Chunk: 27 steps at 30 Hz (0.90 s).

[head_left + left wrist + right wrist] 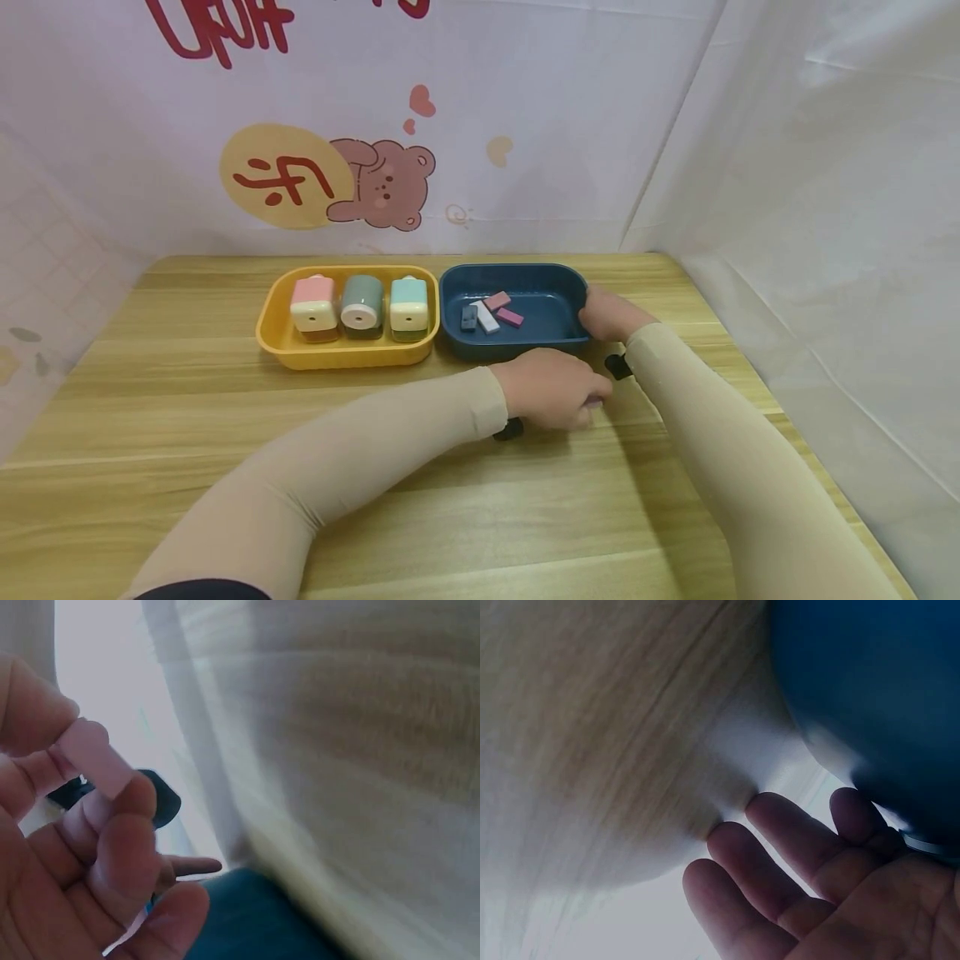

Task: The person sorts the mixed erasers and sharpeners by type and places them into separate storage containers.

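My left hand (551,386) is over the table just in front of the dark blue bin (517,343). It pinches a small pale pink block (105,766) between thumb and fingers; only a sliver shows in the head view. At the bin's right end is my right hand (613,314), against the rim. In the right wrist view its fingers (802,840) extend loosely beside the outer wall, fingertips low over the wood. Inside the bin lie a white block (486,317), a dark grey block (469,317), a pink block (497,301) and a magenta block (511,317).
A yellow bin (352,358) stands directly left of the blue one. In it sit a pink and cream sharpener (314,308), a green sharpener (363,302) and a blue and cream sharpener (408,308). White cloth (525,200) hangs behind and right of the wooden table (465,517).
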Motion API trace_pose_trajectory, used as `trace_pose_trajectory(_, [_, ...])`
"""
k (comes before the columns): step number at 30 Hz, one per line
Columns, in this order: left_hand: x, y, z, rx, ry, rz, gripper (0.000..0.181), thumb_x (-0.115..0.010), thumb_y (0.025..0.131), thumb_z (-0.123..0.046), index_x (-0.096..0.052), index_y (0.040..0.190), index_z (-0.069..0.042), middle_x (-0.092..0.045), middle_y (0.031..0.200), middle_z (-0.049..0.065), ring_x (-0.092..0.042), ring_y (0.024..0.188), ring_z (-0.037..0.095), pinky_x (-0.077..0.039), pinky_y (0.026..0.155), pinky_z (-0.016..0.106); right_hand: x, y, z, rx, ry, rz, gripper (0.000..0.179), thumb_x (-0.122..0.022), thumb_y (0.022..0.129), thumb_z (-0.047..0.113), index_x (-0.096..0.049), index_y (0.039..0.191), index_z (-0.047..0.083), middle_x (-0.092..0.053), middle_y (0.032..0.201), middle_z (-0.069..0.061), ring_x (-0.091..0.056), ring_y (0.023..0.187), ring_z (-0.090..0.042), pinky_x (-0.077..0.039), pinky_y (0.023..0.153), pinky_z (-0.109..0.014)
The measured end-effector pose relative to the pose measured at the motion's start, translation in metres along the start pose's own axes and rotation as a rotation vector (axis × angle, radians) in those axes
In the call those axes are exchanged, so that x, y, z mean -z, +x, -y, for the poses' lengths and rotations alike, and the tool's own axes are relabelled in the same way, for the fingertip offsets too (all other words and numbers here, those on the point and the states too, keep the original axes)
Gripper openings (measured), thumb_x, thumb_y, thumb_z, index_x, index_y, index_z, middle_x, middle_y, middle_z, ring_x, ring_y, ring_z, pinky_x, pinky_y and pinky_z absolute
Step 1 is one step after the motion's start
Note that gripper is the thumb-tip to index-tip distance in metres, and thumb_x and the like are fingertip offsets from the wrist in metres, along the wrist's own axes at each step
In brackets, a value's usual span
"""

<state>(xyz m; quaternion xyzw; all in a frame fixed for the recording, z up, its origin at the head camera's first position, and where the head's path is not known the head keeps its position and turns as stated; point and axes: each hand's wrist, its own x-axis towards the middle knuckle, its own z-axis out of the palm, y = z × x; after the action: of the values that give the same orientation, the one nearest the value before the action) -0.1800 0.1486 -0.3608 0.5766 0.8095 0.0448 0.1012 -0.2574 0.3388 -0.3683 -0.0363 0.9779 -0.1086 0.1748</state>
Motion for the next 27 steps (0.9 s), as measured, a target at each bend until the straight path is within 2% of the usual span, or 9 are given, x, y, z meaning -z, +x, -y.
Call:
trace_pose_trajectory(5, [0.005,-0.001,0.005,-0.016,-0.005,-0.031,0.021,-0.052,0.106,-0.028,-0.067,0.121,-0.026,-0.059,0.089,-0.009,-0.057,0.087,0.009,-0.043,0.076,0.026,0.000,0.000,-0.001,0.008,-0.003,0.001,0.052,-0.032,0.106,0.013,-0.033,0.142,-0.025,-0.052,0.140,-0.040,-0.059,0.122,-0.042,-0.045,0.113,-0.056])
trace_pose_trajectory(8, [0.009,-0.002,0.008,-0.014,-0.013,-0.047,0.025,-0.051,0.106,-0.026,-0.068,0.123,-0.027,-0.060,0.092,-0.009,-0.056,0.089,0.009,-0.044,0.078,0.027,0.001,0.000,-0.001,0.012,-0.009,0.000,0.050,-0.032,0.105,0.012,-0.035,0.140,-0.025,-0.055,0.135,-0.039,-0.060,0.117,-0.040,-0.046,0.110,-0.056])
trace_pose_trajectory(14, [0.021,-0.005,0.013,-0.003,-0.034,-0.058,0.027,-0.052,0.103,-0.020,-0.069,0.122,-0.025,-0.059,0.097,-0.008,-0.055,0.091,0.009,-0.043,0.080,0.027,0.000,0.001,-0.003,-0.006,0.031,-0.006,0.043,-0.033,0.103,0.012,-0.042,0.133,-0.018,-0.059,0.121,-0.030,-0.058,0.104,-0.035,-0.049,0.100,-0.051])
trace_pose_trajectory(21, [0.035,-0.005,0.021,0.005,-0.037,-0.091,0.018,-0.051,0.100,-0.016,-0.066,0.107,-0.023,-0.057,0.092,-0.008,-0.052,0.088,0.009,-0.039,0.075,0.026,0.000,-0.001,-0.003,0.022,0.054,-0.011,0.036,-0.041,0.096,0.008,-0.048,0.123,-0.014,-0.057,0.107,-0.022,-0.056,0.088,-0.031,-0.048,0.084,-0.044])
trace_pose_trajectory(27, [0.043,-0.006,0.031,0.033,-0.058,-0.111,0.020,-0.052,0.101,-0.018,-0.068,0.112,-0.024,-0.063,0.098,-0.009,-0.056,0.089,0.010,-0.044,0.079,0.026,0.000,-0.001,-0.001,0.054,0.112,-0.003,0.016,-0.047,0.094,0.010,-0.051,0.103,-0.003,-0.051,0.094,-0.013,-0.053,0.080,-0.027,-0.045,0.075,-0.039])
